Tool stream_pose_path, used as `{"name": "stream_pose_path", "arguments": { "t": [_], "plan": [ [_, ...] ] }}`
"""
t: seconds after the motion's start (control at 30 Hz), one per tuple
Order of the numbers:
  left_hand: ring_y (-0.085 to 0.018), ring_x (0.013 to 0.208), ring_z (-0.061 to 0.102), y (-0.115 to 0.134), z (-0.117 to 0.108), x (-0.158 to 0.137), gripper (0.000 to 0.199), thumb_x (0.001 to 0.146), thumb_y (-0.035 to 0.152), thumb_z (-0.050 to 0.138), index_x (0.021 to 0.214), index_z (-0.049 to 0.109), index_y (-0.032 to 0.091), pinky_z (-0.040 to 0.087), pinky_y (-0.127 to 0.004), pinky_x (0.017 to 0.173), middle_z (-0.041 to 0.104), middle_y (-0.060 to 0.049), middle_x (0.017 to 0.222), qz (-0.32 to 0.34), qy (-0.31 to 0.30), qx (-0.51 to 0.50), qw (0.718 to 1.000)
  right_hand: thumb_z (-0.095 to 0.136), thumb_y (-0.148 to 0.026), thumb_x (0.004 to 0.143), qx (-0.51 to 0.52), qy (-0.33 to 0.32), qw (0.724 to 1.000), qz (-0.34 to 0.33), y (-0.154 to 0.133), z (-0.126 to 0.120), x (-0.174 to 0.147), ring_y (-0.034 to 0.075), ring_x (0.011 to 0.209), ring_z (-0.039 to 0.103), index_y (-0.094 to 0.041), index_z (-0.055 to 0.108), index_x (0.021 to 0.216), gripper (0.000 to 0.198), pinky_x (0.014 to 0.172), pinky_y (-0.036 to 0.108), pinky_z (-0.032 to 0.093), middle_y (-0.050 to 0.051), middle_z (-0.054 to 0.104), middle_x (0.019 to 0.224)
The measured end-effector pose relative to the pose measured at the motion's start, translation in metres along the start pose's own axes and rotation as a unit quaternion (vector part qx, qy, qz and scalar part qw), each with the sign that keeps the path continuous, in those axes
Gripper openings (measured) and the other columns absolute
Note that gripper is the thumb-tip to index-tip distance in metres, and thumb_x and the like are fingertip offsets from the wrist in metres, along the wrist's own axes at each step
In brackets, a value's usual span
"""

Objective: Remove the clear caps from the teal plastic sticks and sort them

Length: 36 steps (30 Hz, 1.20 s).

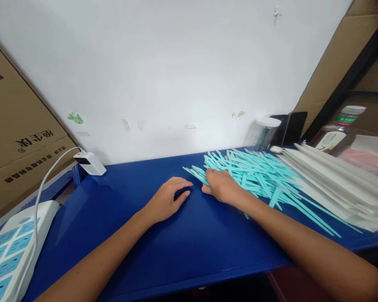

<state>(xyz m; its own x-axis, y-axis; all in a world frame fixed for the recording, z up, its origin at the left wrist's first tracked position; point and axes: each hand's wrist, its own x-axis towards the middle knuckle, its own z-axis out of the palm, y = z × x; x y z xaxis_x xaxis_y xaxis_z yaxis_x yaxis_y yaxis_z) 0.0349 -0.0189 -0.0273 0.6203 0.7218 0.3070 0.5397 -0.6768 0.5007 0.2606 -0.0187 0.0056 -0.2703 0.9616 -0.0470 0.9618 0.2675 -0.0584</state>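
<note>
My right hand (223, 184) is closed around a small bunch of thin turquoise sticks (196, 174), whose ends poke out to the left of the fingers. Beside and behind it spreads a loose pile of the same flat, slender sticks (258, 167), lying crosswise over one another; some have greyish tips. My left hand (168, 198) rests on the blue table (164, 256) just left of the right one, thumb and fingers curved apart around bare space. It touches none of the sticks.
Right of the pile lie white plastic bags (340, 184). Behind stand a clear jar with a white lid (267, 130), a dark phone-like slab (295, 128) and a labelled bottle (337, 130). A power strip (15, 247), a white charger (90, 163) and a cardboard box (22, 138) are at left.
</note>
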Motion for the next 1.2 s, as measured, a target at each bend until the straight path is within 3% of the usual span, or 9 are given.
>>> {"name": "stream_pose_path", "arguments": {
  "t": [0.17, 0.37, 0.47, 0.53, 0.63, 0.77, 0.93, 1.1, 1.2],
  "plan": [
    [-0.027, 0.118, 0.064, -0.004, -0.005, 0.000, 0.034, 0.102, 0.039, 0.056, 0.132, 0.066, 0.027, 0.050, -0.047, 0.105, 0.073, -0.007, 0.122, -0.048, 0.081, 0.007, 0.995, 0.055, -0.033, 0.102, 0.020, -0.001, 0.999, -0.025, 0.013, -0.001, -0.007, 0.029, 0.081, 0.069, -0.016, 0.059, 0.100, 0.018, 0.063, 0.034, 0.035, 0.014, 0.073, 0.092],
    [-0.025, 0.114, 0.065, -0.003, -0.007, 0.000, 0.046, 0.107, 0.050, 0.043, 0.142, 0.051, 0.022, 0.053, -0.042, 0.097, 0.069, -0.011, 0.126, -0.111, 0.181, -0.086, 0.973, 0.057, -0.026, 0.103, 0.014, 0.047, 0.992, -0.114, 0.012, -0.008, -0.014, 0.029, 0.097, 0.063, -0.016, 0.055, 0.102, 0.010, 0.076, 0.033, 0.041, 0.017, 0.067, 0.111],
    [-0.024, 0.108, 0.066, -0.003, -0.006, -0.001, 0.049, 0.108, 0.053, 0.033, 0.141, 0.050, 0.021, 0.054, -0.037, 0.088, 0.068, -0.011, 0.125, -0.113, 0.236, -0.133, 0.956, 0.057, -0.024, 0.103, 0.003, 0.038, 0.989, -0.145, 0.006, -0.010, -0.013, 0.030, 0.095, 0.063, -0.014, 0.054, 0.110, 0.013, 0.080, 0.035, 0.042, 0.015, 0.068, 0.105],
    [-0.022, 0.100, 0.067, -0.001, -0.004, -0.001, 0.051, 0.108, 0.055, 0.030, 0.137, 0.055, 0.020, 0.054, -0.035, 0.082, 0.069, -0.011, 0.121, -0.107, 0.233, -0.168, 0.952, 0.057, -0.024, 0.103, -0.006, 0.031, 0.987, -0.156, 0.001, -0.008, -0.011, 0.030, 0.091, 0.064, -0.013, 0.052, 0.115, 0.018, 0.080, 0.036, 0.042, 0.014, 0.069, 0.100],
    [-0.020, 0.080, 0.066, 0.007, 0.002, -0.002, 0.056, 0.108, 0.057, 0.028, 0.129, 0.063, 0.019, 0.052, -0.033, 0.070, 0.072, -0.009, 0.102, -0.111, 0.181, -0.252, 0.944, 0.061, -0.025, 0.101, 0.004, 0.054, 0.979, -0.198, -0.004, -0.002, -0.009, 0.030, 0.097, 0.065, -0.013, 0.048, 0.122, 0.028, 0.081, 0.035, 0.043, 0.017, 0.069, 0.110],
    [-0.019, 0.067, 0.062, 0.021, 0.005, -0.005, 0.053, 0.107, 0.056, 0.035, 0.116, 0.069, 0.016, 0.050, -0.031, 0.060, 0.065, -0.005, 0.076, -0.121, 0.140, -0.325, 0.927, 0.065, -0.026, 0.098, 0.034, 0.060, 0.974, -0.216, -0.005, 0.007, -0.009, 0.027, 0.086, 0.067, -0.017, 0.046, 0.121, 0.031, 0.067, 0.031, 0.038, 0.012, 0.071, 0.104],
    [-0.016, 0.057, 0.062, 0.029, 0.003, -0.007, 0.036, 0.105, 0.047, 0.045, 0.124, 0.061, 0.020, 0.049, -0.028, 0.054, 0.064, 0.001, 0.071, -0.135, 0.141, -0.357, 0.914, 0.064, -0.022, 0.097, 0.070, 0.071, 0.969, -0.227, -0.005, 0.010, -0.009, 0.023, 0.078, 0.067, -0.019, 0.047, 0.116, 0.026, 0.060, 0.030, 0.031, 0.007, 0.073, 0.106],
    [-0.015, 0.054, 0.060, 0.029, 0.007, -0.009, 0.035, 0.105, 0.051, 0.045, 0.112, 0.063, 0.022, 0.047, -0.025, 0.050, 0.061, 0.003, 0.068, -0.158, 0.205, -0.291, 0.921, 0.059, -0.019, 0.095, 0.078, 0.087, 0.967, -0.228, -0.013, 0.009, -0.014, 0.020, 0.072, 0.064, -0.020, 0.050, 0.107, 0.014, 0.057, 0.030, 0.027, 0.006, 0.072, 0.103],
    [-0.014, 0.054, 0.056, 0.033, 0.008, -0.011, 0.042, 0.108, 0.049, 0.035, 0.105, 0.066, 0.021, 0.046, -0.026, 0.055, 0.059, 0.003, 0.064, -0.134, 0.176, -0.213, 0.952, 0.059, -0.017, 0.089, 0.069, 0.091, 0.971, -0.210, -0.019, 0.009, -0.017, 0.021, 0.073, 0.065, -0.019, 0.051, 0.109, 0.022, 0.057, 0.031, 0.026, 0.007, 0.072, 0.101]
  ]
}}
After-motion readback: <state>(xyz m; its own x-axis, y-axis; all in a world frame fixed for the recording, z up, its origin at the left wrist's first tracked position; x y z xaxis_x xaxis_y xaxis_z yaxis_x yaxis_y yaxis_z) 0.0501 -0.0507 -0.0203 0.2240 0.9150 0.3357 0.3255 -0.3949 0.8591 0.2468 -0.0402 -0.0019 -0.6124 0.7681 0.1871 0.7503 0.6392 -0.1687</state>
